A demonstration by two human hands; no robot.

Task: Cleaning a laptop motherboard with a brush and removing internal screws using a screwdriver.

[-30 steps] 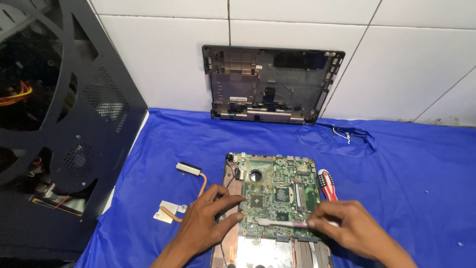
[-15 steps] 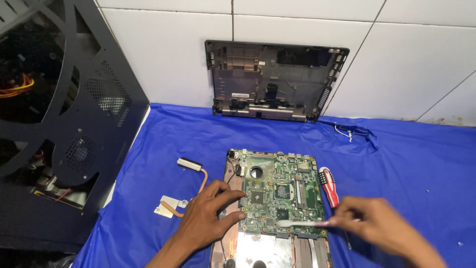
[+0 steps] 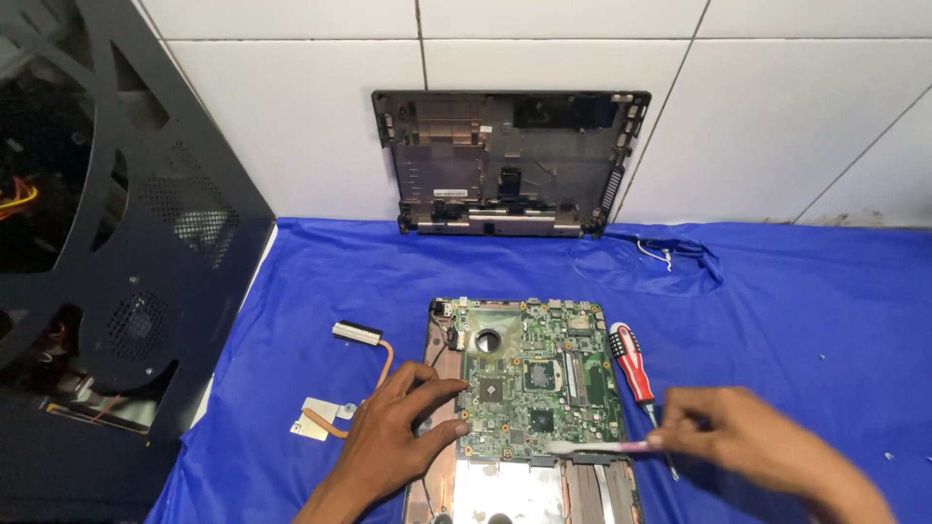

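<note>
Since a second ago my right hand (image 3: pixel 752 446) slides right, pinching a slim pink brush (image 3: pixel 597 446) over the green motherboard (image 3: pixel 534 383); left hand (image 3: pixel 393 432) spreads flat on its left edge. Blue cloth (image 3: pixel 796 320) covers the bench below a white tiled wall (image 3: pixel 291 126).

The circuit board (image 3: pixel 539 378) lies mid-worktop (image 3: pixel 806 311), a screwdriver (image 3: pixel 633 364) just right of it, a heat pipe (image 3: pixel 345 383) to its left, a laptop shell (image 3: pixel 510 160) behind against the wall, a computer case (image 3: pixel 107 223) far left.
</note>
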